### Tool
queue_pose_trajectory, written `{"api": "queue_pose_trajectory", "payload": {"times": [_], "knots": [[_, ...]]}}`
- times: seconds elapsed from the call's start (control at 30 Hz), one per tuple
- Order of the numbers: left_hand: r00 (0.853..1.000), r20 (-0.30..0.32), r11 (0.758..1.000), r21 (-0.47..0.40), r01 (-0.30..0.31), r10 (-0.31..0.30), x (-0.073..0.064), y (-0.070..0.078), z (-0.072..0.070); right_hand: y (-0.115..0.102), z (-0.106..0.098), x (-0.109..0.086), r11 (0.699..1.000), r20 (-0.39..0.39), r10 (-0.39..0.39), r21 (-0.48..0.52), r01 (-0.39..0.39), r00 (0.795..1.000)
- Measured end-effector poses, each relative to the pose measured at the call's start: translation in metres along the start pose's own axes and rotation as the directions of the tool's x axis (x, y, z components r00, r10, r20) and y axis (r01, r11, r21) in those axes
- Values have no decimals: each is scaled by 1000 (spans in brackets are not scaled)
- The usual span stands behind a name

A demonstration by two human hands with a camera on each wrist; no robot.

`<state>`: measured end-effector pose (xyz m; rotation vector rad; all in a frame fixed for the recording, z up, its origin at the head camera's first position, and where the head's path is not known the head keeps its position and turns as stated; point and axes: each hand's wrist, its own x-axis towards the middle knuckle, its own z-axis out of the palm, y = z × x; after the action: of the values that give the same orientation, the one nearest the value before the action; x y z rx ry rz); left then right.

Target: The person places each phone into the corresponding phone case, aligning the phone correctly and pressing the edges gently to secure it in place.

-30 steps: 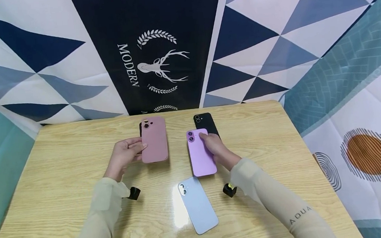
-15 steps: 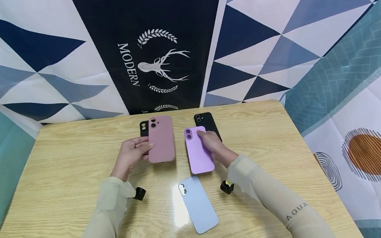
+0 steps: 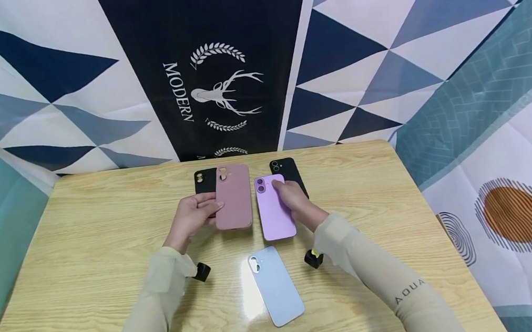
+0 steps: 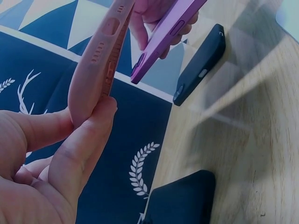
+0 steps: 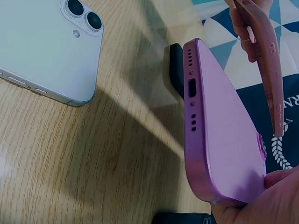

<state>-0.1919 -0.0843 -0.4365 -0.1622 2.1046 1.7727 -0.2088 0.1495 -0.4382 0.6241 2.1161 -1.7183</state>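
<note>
My left hand (image 3: 194, 217) pinches a pink phone case (image 3: 233, 198) by its left edge, above the table; the left wrist view shows the thumb and fingers on the case (image 4: 96, 60). Close by on the right, my right hand (image 3: 295, 200) grips a purple phone (image 3: 276, 212) by its right side, camera side up. Its bottom edge with the charging port faces the right wrist view, where the phone (image 5: 224, 126) hangs above the table. A narrow gap separates case and phone. Fingers beneath both are partly hidden.
A light blue phone (image 3: 276, 286) lies on the wooden table (image 3: 96, 228) nearer the front. Behind the pink case is a black phone case (image 3: 206, 179), partly covered. Another black phone or case (image 3: 290, 170) lies behind the purple phone. A patterned cloth wall (image 3: 237, 105) borders the table's back edge.
My left hand has carried the pink case rightward toward the purple phone, uncovering more of the black case behind. My right hand has shifted the purple phone slightly left and back.
</note>
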Motion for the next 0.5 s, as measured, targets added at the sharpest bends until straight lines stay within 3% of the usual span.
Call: {"api": "queue_pose_trajectory", "payload": {"times": [0.33,0.5], "knots": [[1000,-1,1000,-24,14,-15,0,1,3,-1,2,3,1000,2,-2,10,2,1000],[1000,-11,1000,-19,-7,7,1,1,6,-1,2,3,1000,-2,-26,9,26,1000]]}}
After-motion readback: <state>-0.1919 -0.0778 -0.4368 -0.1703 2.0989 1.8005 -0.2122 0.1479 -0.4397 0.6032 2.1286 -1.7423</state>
